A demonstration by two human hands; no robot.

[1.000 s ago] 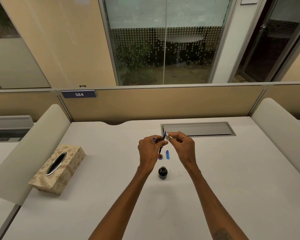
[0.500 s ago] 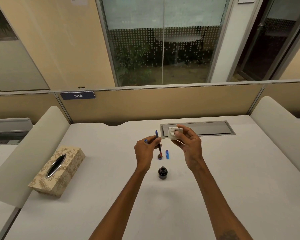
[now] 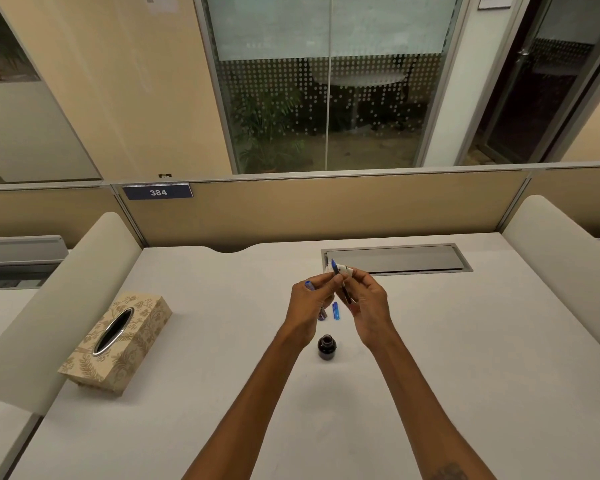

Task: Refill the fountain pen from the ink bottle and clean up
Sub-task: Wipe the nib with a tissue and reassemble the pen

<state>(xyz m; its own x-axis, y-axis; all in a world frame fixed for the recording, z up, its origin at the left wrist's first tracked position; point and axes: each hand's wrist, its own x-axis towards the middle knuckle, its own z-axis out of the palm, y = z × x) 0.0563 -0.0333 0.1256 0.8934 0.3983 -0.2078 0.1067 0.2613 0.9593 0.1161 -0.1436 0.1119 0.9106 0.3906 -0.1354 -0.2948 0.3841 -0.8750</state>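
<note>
My left hand (image 3: 308,304) holds the fountain pen (image 3: 337,276) upright above the desk, its blue tip pointing up. Pressed against that tip is a small white tissue (image 3: 344,270), pinched in my right hand (image 3: 366,306). The two hands touch at the pen. Below them the small dark ink bottle (image 3: 326,347) stands open on the white desk (image 3: 465,358). A blue pen part (image 3: 335,311) lies flat just beyond the bottle, and a small dark piece (image 3: 322,315) sits left of it, partly hidden by my left hand.
A patterned tissue box (image 3: 116,341) lies at the left of the desk. A grey cable hatch (image 3: 399,258) is set into the desk behind my hands. Padded white dividers flank both sides, and a tan partition closes the back.
My right hand, apart from the pen half a second ago, has come back left and set the tissue against the pen's tip. My left hand has stayed roughly in place.
</note>
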